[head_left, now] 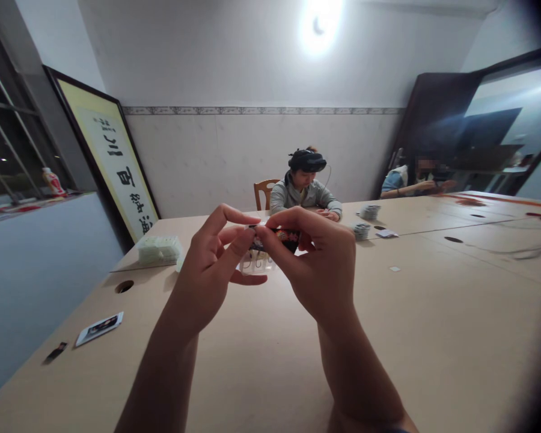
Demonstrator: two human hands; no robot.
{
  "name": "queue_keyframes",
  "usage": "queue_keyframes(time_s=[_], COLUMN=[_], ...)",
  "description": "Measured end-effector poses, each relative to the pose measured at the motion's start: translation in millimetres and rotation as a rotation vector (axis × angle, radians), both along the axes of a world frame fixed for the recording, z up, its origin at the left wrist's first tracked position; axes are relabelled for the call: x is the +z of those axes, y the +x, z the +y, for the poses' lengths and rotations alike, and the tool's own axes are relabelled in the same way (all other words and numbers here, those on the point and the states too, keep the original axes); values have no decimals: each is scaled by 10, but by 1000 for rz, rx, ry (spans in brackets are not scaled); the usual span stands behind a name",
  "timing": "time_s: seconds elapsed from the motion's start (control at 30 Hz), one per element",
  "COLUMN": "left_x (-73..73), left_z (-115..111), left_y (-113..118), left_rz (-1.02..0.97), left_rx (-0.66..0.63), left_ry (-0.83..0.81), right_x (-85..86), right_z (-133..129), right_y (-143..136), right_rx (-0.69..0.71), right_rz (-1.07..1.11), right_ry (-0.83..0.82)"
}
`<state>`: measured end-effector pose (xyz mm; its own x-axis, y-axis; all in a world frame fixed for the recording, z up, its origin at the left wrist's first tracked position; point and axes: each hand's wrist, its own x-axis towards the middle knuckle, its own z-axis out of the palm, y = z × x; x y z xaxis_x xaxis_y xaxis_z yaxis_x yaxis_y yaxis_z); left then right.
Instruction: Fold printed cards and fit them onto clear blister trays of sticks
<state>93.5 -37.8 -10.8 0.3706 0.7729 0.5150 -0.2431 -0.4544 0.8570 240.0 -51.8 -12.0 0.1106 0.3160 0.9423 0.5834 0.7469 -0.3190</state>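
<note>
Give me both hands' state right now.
Left hand: closed, holding the clear case.
Right hand: closed, pinching the dark patterned strip.

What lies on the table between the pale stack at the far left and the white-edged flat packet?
In the head view, a round dark hole in the tabletop lies between the pale stack and the packet.

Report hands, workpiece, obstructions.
Left hand: grip on clear case. Right hand: grip at dark floral strip, along case's upper part. Nothing seen blocking either hand.
</note>
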Motion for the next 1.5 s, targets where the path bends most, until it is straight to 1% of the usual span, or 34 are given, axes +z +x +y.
queue_keyframes(time_s=[0.27,0.63,1.1,1.3,1.5], left_x=[-5,-18,13,31,36], left_z=[2,32,45,14,27], left_y=[7,16,-8,-1,2], left_rz=[-15,-39,-35,-30,-41], left_rx=[7,33,31,62,57], left_ry=[4,4,-39,-62,-76], right_x=[-9,-18,-36,-37,-47], right_z=[-3,22,62,61,64], right_y=[4,-5,-57,-65,-66], right_rx=[-5,-52,-181,-172,-173], right_rz=[-14,-44,-27,-11,27], right_ry=[6,21,33,15,-5])
